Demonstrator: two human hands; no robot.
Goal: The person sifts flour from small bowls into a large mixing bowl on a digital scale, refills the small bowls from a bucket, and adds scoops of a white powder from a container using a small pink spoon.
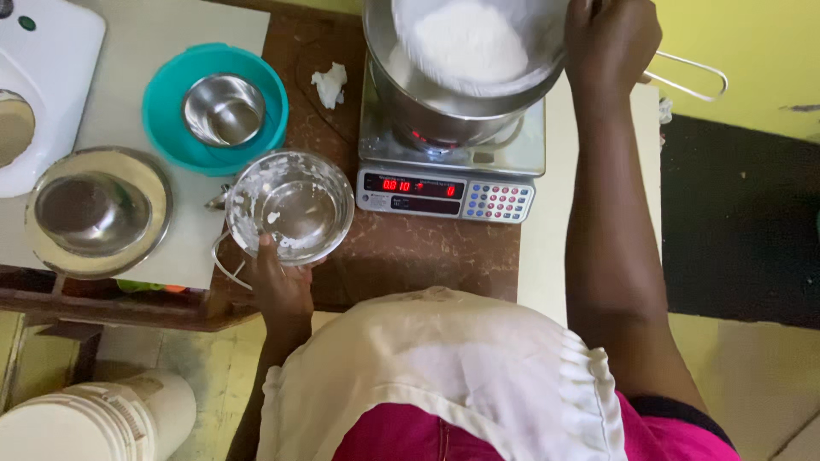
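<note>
While my right hand (611, 43) is raised over the weighing scale (448, 171), its fingers (589, 26) are closed on the rim of a sieve (470, 43) heaped with white flour; the wire handle of that sieve sticks out past the far side of my knuckles. Directly beneath those fingers sits a large steel mixing bowl (427, 111), resting on the scale's platform, with the sieve held over its mouth. Below the bowl, toward my body, I see the scale's red display and a keypad of coloured buttons.

My left hand (278, 286) comes up from the near edge of the tabletop (410, 256), and its fingers (266, 248) pinch the near rim of a clear glass bowl (290, 205) smeared with white residue, otherwise nearly empty. Just beyond those fingers, past the glass bowl, a small steel cup (224, 109) stands inside a teal plastic bowl (166, 111). To the outer side of my left fingers a steel bowl (94, 213) sits on a pale sheet, and farther off is a white appliance (43, 77). Between the two hands, a crumpled white scrap (330, 84) lies on the brown tabletop beside the scale. Down by the floor, well below my left wrist, stands a white bucket (94, 418).
</note>
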